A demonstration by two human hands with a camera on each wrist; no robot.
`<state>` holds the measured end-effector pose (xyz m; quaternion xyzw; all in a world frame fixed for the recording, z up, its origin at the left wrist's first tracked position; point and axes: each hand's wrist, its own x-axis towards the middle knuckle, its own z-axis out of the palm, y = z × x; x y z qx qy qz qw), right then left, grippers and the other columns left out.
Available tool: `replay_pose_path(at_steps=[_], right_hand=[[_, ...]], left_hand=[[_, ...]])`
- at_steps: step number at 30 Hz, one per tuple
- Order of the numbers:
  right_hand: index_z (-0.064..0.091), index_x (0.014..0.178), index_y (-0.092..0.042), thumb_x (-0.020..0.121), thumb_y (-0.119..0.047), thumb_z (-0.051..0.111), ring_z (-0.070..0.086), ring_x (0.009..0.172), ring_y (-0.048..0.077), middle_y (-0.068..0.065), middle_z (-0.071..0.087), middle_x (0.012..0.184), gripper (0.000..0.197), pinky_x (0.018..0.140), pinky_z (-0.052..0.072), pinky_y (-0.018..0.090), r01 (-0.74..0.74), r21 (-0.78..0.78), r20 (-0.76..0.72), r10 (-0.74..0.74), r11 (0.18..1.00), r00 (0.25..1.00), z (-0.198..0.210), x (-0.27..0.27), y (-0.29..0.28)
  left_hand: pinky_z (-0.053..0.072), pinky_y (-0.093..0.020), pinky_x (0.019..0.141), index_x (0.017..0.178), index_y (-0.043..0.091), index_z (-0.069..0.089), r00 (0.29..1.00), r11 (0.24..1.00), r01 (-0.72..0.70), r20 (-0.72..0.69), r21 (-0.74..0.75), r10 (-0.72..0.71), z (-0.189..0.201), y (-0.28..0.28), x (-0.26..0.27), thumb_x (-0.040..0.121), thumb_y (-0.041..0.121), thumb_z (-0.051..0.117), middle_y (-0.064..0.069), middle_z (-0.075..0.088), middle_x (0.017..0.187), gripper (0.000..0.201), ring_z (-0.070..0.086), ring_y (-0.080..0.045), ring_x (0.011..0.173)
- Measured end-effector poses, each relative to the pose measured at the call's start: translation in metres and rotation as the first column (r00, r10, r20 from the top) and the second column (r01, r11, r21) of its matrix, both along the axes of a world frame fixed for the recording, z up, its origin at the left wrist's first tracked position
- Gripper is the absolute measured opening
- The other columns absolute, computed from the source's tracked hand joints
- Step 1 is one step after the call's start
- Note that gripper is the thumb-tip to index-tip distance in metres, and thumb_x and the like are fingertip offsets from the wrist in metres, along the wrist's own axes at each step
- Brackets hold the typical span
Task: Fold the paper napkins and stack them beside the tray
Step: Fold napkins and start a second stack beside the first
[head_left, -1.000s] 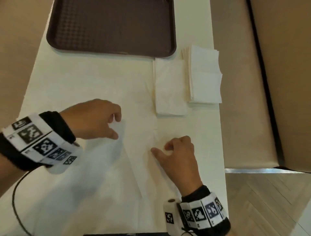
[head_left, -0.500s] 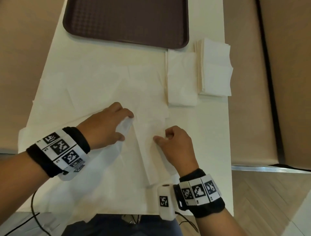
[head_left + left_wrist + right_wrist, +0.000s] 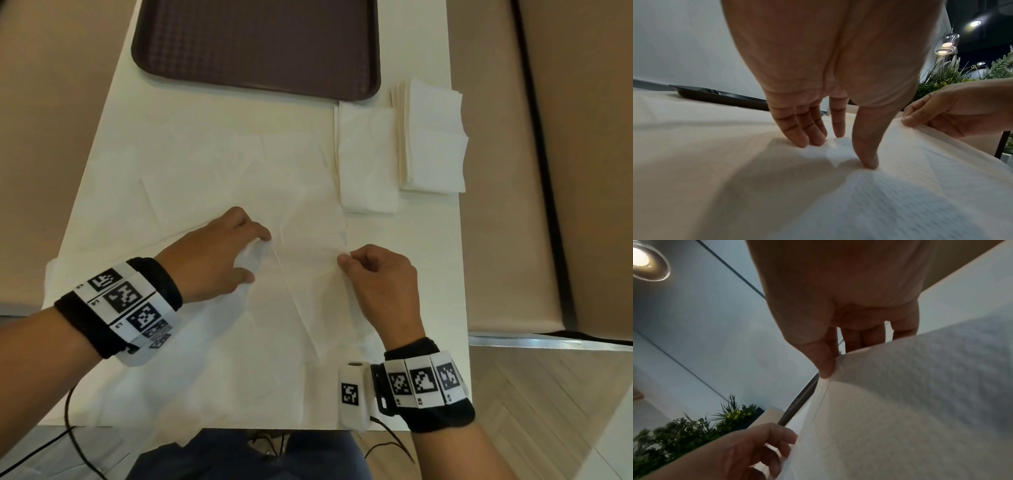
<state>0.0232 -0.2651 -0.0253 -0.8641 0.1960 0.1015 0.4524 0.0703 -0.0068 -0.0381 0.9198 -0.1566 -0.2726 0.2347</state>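
Since a moment ago, right hand [image 3: 380, 274] lifted the napkin [image 3: 308, 260] edge in a pinch.
Left hand [image 3: 219, 260] presses it flat with straight fingers, mid-frame on the pale counter [image 3: 191, 113]; tray [image 3: 257, 44] upper centre, folded stacks [image 3: 431, 137] upper right, beige benches beside.

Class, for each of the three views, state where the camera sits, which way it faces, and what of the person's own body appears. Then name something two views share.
Head: worn on the head, looks down at the table, brown tray, napkin stacks; both forearms show.
Left wrist: looks along the left hand, fingertips pressing the open napkin.
Right wrist: looks along the right hand, pinching the napkin's edge.
Shared: each wrist view shows the other hand, and the napkin.
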Motion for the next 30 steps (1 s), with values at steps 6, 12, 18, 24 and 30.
replay_pose_path(at_steps=[6,12,18,24,30], right_hand=[[0.075,0.082,-0.026,0.088,-0.025,0.077,0.065,0.083,-0.008,-0.016,0.072,0.081,0.007,0.074,0.044,0.003,0.026,0.080,0.124,-0.036,0.996,0.992,0.010,-0.012,-0.009],[0.075,0.089,-0.023,0.090,-0.010,0.074,0.071,0.084,0.007,-0.007,0.076,0.086,0.013,0.077,0.056,0.021,-0.077,0.256,0.264,0.007,0.964,0.964,0.022,-0.019,-0.024],[0.050,0.064,-0.016,0.085,-0.015,0.058,0.046,0.071,0.018,0.003,0.049,0.069,0.022,0.066,0.034,0.031,0.052,0.611,0.136,-0.169,0.790,0.976,0.026,-0.013,-0.042],[0.046,0.076,-0.011,0.085,-0.018,0.054,0.048,0.079,0.023,0.011,0.048,0.083,0.014,0.070,0.039,0.034,0.149,0.896,-0.029,-0.280,0.418,0.960,0.031,-0.008,-0.042],[0.052,0.097,-0.013,0.073,-0.027,0.078,0.048,0.102,0.029,0.011,0.055,0.104,0.037,0.085,0.042,0.039,0.103,0.952,-0.022,-0.274,0.287,0.961,0.037,-0.004,-0.029]], left_hand=[[0.048,-0.029,0.084,0.139,0.042,0.042,1.000,1.000,0.022,0.010,0.008,-0.022,0.000,0.008,0.000,0.086,0.032,0.076,0.021,0.031,0.120,0.064,0.049,-0.009,0.105],[0.041,-0.025,0.089,0.142,0.038,0.043,0.997,0.997,0.067,0.047,0.026,-0.069,-0.004,0.021,-0.004,0.085,0.022,0.077,0.015,0.029,0.135,0.068,0.042,-0.013,0.120],[0.044,-0.027,0.092,0.142,0.035,0.045,0.994,0.994,0.084,0.066,0.071,-0.089,-0.003,0.026,-0.006,0.083,0.021,0.079,0.012,0.029,0.138,0.070,0.043,-0.017,0.122],[0.050,-0.025,0.082,0.115,0.039,0.059,0.974,0.962,-0.220,-0.097,-0.160,0.206,0.040,-0.014,-0.001,0.079,0.060,0.069,0.020,0.058,0.113,0.043,0.060,0.001,0.095],[0.052,-0.046,0.099,0.116,0.020,0.071,0.719,0.631,-0.624,-0.655,-0.462,0.231,0.062,-0.048,-0.003,0.056,0.079,0.073,0.001,0.073,0.115,0.084,0.069,-0.017,0.108]])
